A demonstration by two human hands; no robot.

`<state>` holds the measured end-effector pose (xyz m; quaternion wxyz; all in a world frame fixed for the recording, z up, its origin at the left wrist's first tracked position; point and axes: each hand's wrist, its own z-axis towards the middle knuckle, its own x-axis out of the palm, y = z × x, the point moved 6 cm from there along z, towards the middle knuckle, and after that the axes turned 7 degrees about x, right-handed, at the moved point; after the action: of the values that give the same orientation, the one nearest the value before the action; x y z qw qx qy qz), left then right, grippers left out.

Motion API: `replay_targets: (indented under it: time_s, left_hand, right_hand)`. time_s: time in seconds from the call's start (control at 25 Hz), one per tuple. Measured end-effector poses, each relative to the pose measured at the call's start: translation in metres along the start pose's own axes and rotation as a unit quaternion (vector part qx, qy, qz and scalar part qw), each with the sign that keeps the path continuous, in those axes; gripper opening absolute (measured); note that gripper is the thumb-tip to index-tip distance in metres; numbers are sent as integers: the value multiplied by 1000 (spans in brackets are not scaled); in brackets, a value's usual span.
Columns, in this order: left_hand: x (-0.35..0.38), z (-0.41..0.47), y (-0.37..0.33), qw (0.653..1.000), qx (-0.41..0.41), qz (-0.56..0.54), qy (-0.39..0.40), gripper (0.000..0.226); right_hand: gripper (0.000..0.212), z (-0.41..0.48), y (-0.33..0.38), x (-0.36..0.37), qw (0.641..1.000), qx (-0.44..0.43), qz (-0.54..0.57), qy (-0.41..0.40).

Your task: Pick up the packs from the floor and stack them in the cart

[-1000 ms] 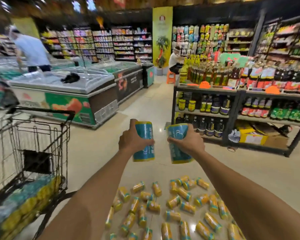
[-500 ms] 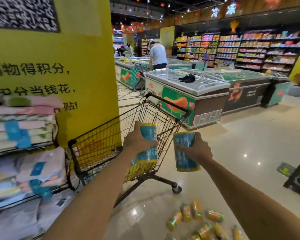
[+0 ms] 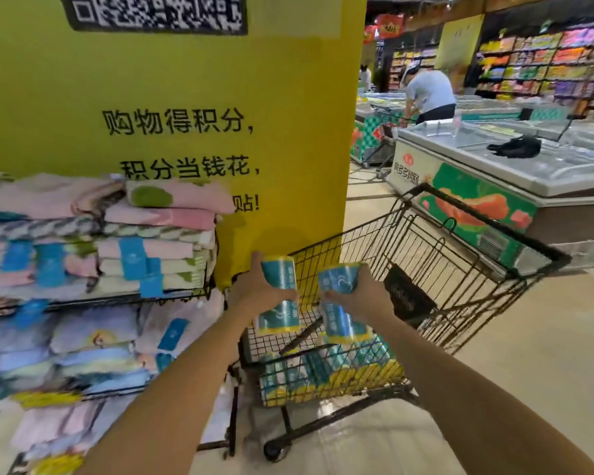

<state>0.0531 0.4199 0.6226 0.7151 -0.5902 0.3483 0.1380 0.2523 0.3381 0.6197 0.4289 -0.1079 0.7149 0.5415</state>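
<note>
A supermarket: chest freezers (image 3: 477, 207), a wire cart (image 3: 494, 222), and blurred, seemingly snack-stocked shelves (image 3: 546, 63).

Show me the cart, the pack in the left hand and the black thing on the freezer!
cart (image 3: 515, 233): head view, on its thick top rim bar.
left pack (image 3: 280, 274): head view, on its teal upper part.
black thing (image 3: 515, 147): head view, on its middle.
</note>
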Motion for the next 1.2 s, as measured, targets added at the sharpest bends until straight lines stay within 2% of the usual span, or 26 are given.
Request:
replay_targets:
  time_s: [0.2,0.4,0.48,0.6,0.76,0.88,1.08,1.2]
  left_hand:
    - [34,81,64,997,-71,-10,11,102]
    - [81,137,127,982,-183,3,55,122]
    - [99,145,151,973,-223,-1,66,116]
    - [124,145,186,954,-283,-42,86,112]
    - [152,138,221,936,-321,-64,129,124]
    - [173,133,242,925,-335,-63,170,112]
    - [208,120,266,911,-353,-79,199,97]
    - [222,114,273,903,-359,-84,221,109]
  right_hand:
    - [69,105,-12,74,998,9,12,62]
    - [70,186,-46,140,987,59,11,148]
    - [68,203,-58,162,981,63,7,182]
    - [61,213,-77,198,968,74,-28,240]
    - [63,209,-101,238,938,126,-114,302]
    - [65,201,-117,264,920,162,-136,331]
    - [71,188,-141,281,908,207,-186,314]
    - [68,188,-153,285,904,230,-179,312]
